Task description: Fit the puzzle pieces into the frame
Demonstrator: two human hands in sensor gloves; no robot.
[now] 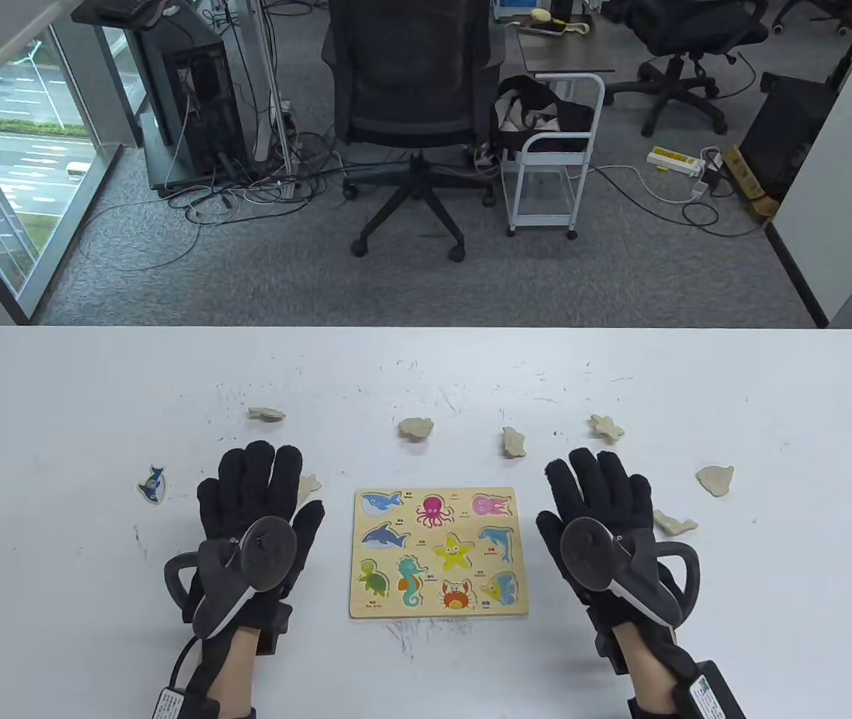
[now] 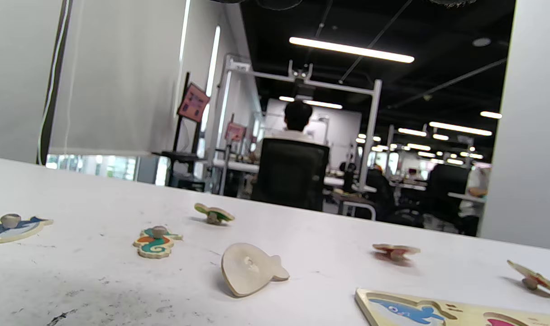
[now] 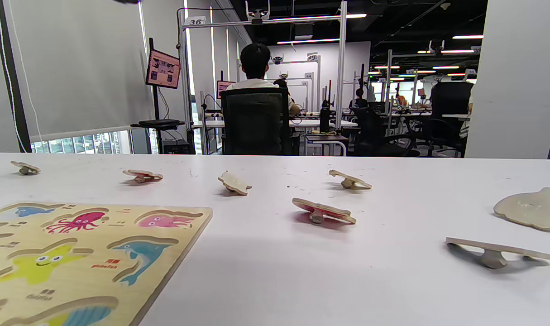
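Observation:
The wooden puzzle frame (image 1: 438,552) lies at the table's front centre, and its animal recesses hold no pieces. It also shows in the left wrist view (image 2: 437,312) and the right wrist view (image 3: 75,253). My left hand (image 1: 261,487) lies flat, fingers spread, just left of the frame, holding nothing. My right hand (image 1: 599,487) lies flat just right of it, holding nothing. A blue whale piece (image 1: 152,483) lies face up left of my left hand. Several pieces lie face down around the frame, among them one (image 1: 416,428) beyond it and one (image 1: 674,523) beside my right hand.
More face-down pieces lie at the far left (image 1: 267,413), far right (image 1: 605,427) and right (image 1: 715,479). A seahorse piece (image 2: 156,242) lies face up in the left wrist view. An office chair (image 1: 411,112) and a white cart (image 1: 549,172) stand beyond the table.

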